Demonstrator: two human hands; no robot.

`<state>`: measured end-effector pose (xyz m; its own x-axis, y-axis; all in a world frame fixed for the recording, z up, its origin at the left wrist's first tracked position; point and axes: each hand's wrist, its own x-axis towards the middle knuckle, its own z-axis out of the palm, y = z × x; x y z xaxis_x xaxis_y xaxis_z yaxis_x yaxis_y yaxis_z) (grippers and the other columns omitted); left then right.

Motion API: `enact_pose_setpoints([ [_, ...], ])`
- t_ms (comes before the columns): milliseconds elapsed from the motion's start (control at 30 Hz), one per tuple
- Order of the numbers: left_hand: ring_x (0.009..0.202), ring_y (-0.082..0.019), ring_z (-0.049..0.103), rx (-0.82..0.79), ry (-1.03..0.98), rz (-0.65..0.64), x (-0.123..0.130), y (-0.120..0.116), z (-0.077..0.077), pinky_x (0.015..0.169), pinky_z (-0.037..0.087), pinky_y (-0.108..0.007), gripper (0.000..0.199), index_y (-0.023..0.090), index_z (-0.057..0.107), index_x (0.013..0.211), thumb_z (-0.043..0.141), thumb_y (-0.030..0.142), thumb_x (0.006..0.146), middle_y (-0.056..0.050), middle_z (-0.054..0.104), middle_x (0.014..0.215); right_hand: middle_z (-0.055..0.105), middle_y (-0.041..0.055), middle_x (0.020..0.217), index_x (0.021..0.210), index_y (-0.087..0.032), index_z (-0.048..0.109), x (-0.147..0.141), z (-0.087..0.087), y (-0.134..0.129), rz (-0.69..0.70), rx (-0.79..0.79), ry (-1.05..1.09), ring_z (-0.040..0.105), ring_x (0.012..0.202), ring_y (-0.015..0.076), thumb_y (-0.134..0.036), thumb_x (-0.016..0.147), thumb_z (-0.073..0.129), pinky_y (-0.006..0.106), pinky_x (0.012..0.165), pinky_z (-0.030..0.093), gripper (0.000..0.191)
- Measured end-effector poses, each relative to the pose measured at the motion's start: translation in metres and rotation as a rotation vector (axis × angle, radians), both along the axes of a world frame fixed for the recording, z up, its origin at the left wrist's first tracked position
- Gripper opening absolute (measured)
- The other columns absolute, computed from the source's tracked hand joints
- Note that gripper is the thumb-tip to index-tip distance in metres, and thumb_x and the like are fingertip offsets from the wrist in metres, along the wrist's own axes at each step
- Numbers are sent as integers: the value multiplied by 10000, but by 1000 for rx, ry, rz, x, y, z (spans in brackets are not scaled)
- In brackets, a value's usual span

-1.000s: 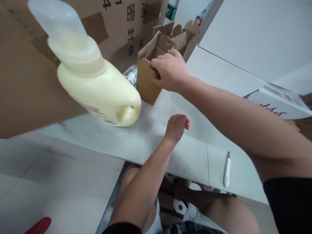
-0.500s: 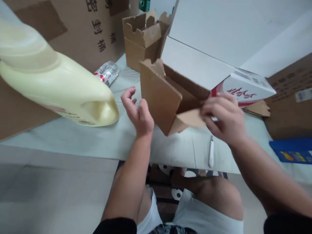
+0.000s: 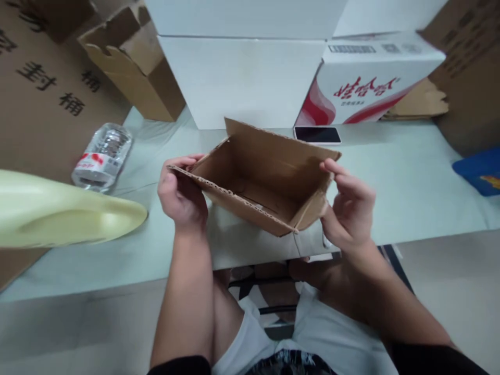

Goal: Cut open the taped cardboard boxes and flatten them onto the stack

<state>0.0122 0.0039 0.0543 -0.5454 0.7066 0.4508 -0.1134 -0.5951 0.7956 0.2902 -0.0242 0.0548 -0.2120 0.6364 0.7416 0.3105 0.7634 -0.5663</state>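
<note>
Between my hands, tilted toward me, is a brown cardboard box (image 3: 273, 161) with its top open and nothing seen inside. My left hand (image 3: 182, 192) grips its left end, the fingers partly hidden behind the cardboard edge. At the right end my right hand (image 3: 347, 203) holds the side panel, with thumb below and fingertips at the upper corner. A small white piece of the utility knife (image 3: 326, 241) shows beside my right thumb; the rest of it is hidden.
A yellow bottle (image 3: 78, 211) and a clear plastic bottle (image 3: 103, 156) lie at the left. Another open cardboard box (image 3: 136, 67) stands behind them. White cartons (image 3: 242, 83) and a phone (image 3: 317, 135) are at the back; a blue packet (image 3: 478, 172) lies far right.
My left hand, free before, now holds the box's left end. The box has turned to face its opening toward me. The view has swung, bringing the phone into sight.
</note>
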Motion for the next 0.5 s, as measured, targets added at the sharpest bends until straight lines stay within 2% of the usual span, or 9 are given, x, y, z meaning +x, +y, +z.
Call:
enact_pose_setpoints([
  [67, 869, -239, 695, -8, 49, -37, 6, 3, -3, 985, 549, -445, 303, 229, 664, 751, 515, 451, 894, -63, 699, 801, 521, 56, 1581, 1484, -426, 417, -4, -11, 6, -72, -51, -1, 505, 1501, 293, -327, 981, 591, 608, 1207, 466, 541],
  [133, 867, -235, 694, -36, 122, -35, 11, 6, -8, 1011, 533, -442, 266, 223, 669, 718, 561, 402, 883, -53, 687, 748, 471, 76, 1600, 1458, -421, 410, -7, -18, 10, -205, -83, -21, 451, 1533, 322, -444, 971, 604, 644, 1213, 441, 525],
  [233, 891, -226, 686, -50, 159, 16, 15, 10, -14, 1026, 506, -430, 199, 202, 691, 730, 625, 342, 855, -44, 687, 719, 381, 117, 1629, 1483, -397, 354, -9, -24, 13, -367, -121, 5, 416, 1532, 360, -592, 915, 632, 651, 1168, 467, 661],
  [333, 918, -229, 673, -71, 164, 59, 16, 12, -18, 998, 500, -431, 236, 186, 674, 771, 653, 407, 850, -40, 668, 720, 499, 131, 1523, 1556, -377, 241, -9, -28, 15, -241, -213, 94, 532, 1416, 322, -557, 926, 631, 590, 1138, 507, 762],
  [400, 886, -216, 656, -107, 166, 71, 16, 13, -21, 946, 508, -414, 290, 187, 657, 820, 689, 475, 840, -34, 677, 768, 598, 103, 1398, 1495, -362, 367, -8, -30, 15, -138, -226, 112, 597, 1324, 288, -487, 949, 630, 552, 1147, 509, 619],
  [500, 865, -183, 629, -105, 200, 93, 14, 13, -24, 942, 501, -380, 357, 202, 660, 941, 774, 517, 818, -13, 706, 909, 629, 88, 1336, 1254, -318, 602, -3, -33, 15, -91, -183, 84, 600, 1314, 281, -475, 973, 592, 548, 1193, 475, 323],
])
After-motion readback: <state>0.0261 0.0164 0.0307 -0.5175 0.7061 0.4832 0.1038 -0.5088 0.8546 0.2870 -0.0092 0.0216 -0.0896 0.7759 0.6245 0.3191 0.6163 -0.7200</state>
